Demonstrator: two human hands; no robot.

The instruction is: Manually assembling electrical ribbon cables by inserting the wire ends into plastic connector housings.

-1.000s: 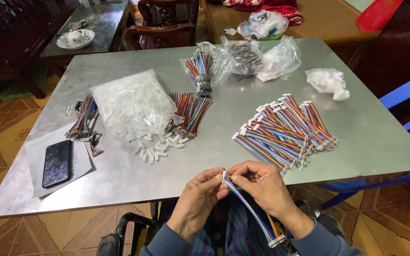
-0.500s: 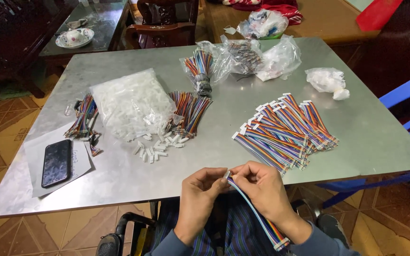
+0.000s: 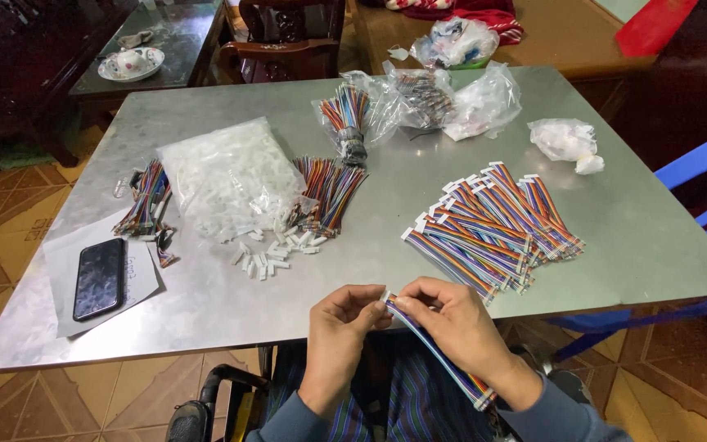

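hands [image 3: 345,315] [image 3: 452,315] pinching ribbon cable [image 3: 439,360] at table edge [image 3: 206,331]

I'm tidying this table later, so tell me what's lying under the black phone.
The black phone lies on a white sheet of paper, which rests on the metal table. Faint marks show beside the phone; anything on the paper beneath it is covered.

Two hands, left hand [image 3: 344,317] and right hand [image 3: 450,317], share one rainbow ribbon cable [image 3: 439,356]. One metal table [image 3: 206,303] holds one black phone [image 3: 98,278], one bag of white connectors [image 3: 227,176] and three loose wire bundles [image 3: 330,190].
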